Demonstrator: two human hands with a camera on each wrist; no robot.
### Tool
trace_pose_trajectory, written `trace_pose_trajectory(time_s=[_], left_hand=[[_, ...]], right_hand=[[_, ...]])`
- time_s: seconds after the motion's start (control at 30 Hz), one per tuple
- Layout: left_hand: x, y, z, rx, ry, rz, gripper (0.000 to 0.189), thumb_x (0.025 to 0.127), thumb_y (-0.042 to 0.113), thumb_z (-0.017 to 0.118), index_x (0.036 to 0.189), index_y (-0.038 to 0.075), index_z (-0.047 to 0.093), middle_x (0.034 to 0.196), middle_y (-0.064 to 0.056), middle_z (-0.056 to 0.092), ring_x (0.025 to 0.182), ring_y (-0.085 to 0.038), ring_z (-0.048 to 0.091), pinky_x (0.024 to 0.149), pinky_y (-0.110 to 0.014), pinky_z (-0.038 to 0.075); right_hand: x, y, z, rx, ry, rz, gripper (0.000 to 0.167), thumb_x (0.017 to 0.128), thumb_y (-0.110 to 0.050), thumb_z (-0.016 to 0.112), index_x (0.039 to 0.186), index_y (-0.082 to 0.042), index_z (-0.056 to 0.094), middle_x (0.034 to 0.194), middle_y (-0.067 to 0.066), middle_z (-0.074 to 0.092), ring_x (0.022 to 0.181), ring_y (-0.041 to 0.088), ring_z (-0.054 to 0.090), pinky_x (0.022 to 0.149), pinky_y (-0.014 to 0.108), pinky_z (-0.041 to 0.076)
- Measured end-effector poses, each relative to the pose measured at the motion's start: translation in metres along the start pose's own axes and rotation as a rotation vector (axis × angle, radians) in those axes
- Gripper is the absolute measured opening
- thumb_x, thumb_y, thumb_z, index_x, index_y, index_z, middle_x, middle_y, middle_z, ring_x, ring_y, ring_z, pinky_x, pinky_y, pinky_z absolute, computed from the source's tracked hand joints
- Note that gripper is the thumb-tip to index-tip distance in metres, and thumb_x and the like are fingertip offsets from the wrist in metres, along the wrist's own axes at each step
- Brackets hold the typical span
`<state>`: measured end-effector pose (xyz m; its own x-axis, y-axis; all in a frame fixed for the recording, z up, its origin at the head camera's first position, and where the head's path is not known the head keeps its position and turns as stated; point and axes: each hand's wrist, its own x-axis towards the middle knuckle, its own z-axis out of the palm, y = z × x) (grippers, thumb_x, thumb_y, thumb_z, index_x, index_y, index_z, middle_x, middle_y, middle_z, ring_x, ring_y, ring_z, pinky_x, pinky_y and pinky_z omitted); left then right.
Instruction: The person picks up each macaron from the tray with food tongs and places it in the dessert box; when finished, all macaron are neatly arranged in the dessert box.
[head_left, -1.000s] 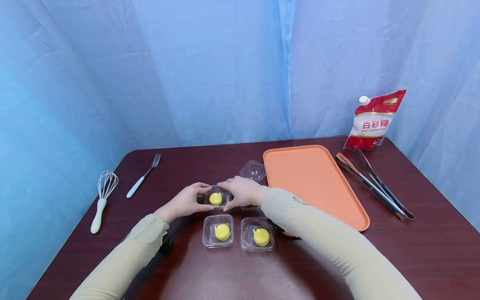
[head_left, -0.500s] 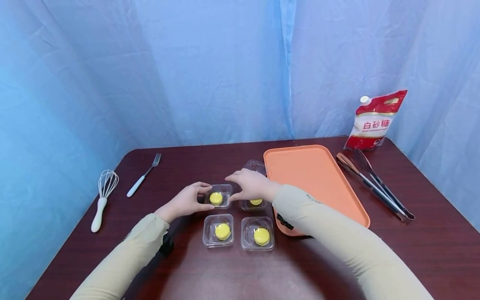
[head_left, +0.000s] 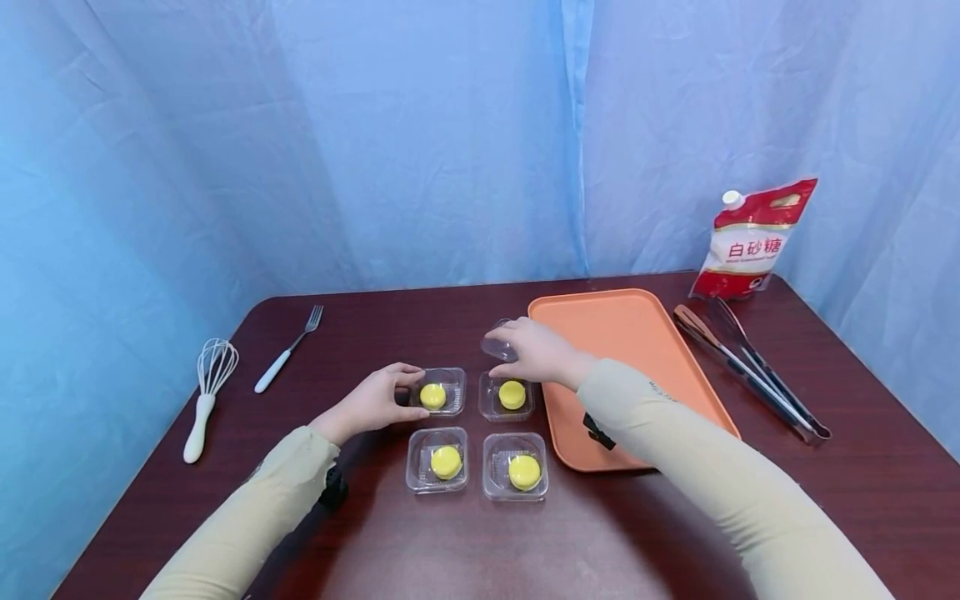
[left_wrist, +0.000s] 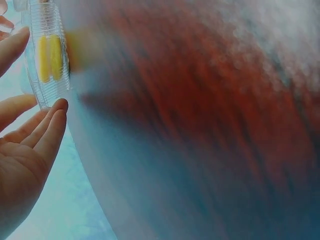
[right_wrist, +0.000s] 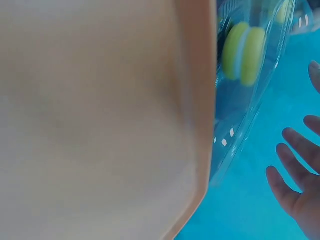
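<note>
Several clear plastic clamshell boxes, each with a yellow macaron, sit in two rows on the table. My left hand holds the far-left box by its left side, thumb at the near corner and fingers at the far one. That box's yellow macaron shows in the left wrist view between thumb and fingers. My right hand is over the far-right box, fingers spread beside its raised lid. The lid is partly hidden by the hand. Nearer me are a left box and a right box.
An orange tray lies right of the boxes, under my right forearm. Tongs and a red-and-white sugar pouch are farther right. A whisk and a fork lie on the left. Blue cloth hangs behind the table.
My right hand has moved from the far-left box rightward to the far-right box and its lid. The left hand stays at the far-left box.
</note>
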<state>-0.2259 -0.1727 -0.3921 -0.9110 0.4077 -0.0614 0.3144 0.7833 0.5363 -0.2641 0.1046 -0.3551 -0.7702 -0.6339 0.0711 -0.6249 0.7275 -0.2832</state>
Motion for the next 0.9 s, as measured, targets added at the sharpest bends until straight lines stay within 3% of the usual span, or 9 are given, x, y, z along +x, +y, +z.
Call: trace_pose_trajectory(time_s=[0.53,0.67,0.77,0.9], left_hand=[[0.0,0.0,0.0,0.008,-0.002,-0.022,0.066,0.079,0.029,0.077,0.135,0.005,0.052,0.136,-0.013,0.05,0.123,-0.03,0.051,0.097,-0.044,0.047],[0.001,-0.002,0.0,0.007,0.0,-0.021,0.066,0.079,0.029,0.077,0.135,0.005,0.052,0.136,-0.014,0.05,0.122,-0.03,0.051,0.097,-0.044,0.047],[0.001,-0.002,0.0,0.006,0.001,-0.019,0.066,0.079,0.029,0.077,0.135,0.005,0.052,0.136,-0.014,0.05,0.122,-0.03,0.051,0.097,-0.045,0.047],[0.001,-0.002,0.0,0.007,-0.002,-0.015,0.066,0.079,0.03,0.077,0.135,0.005,0.052,0.136,-0.014,0.05,0.121,-0.03,0.051,0.096,-0.044,0.047]], right_hand=[[-0.003,0.03,0.005,0.018,0.038,0.095,0.057,0.085,-0.033,0.07,0.13,-0.002,0.055,0.127,0.018,0.058,0.12,0.035,0.052,0.101,0.047,0.042],[-0.002,0.036,0.007,0.032,0.036,0.118,0.055,0.085,-0.032,0.07,0.13,-0.004,0.055,0.103,0.013,0.065,0.094,0.026,0.06,0.088,0.043,0.047],[-0.002,0.038,0.007,0.044,0.026,0.135,0.055,0.085,-0.032,0.07,0.131,-0.005,0.055,0.084,0.007,0.061,0.076,0.019,0.055,0.081,0.041,0.047],[-0.002,0.04,0.006,0.035,0.013,0.138,0.056,0.085,-0.031,0.071,0.131,-0.004,0.054,0.084,0.006,0.06,0.079,0.019,0.054,0.086,0.042,0.046]])
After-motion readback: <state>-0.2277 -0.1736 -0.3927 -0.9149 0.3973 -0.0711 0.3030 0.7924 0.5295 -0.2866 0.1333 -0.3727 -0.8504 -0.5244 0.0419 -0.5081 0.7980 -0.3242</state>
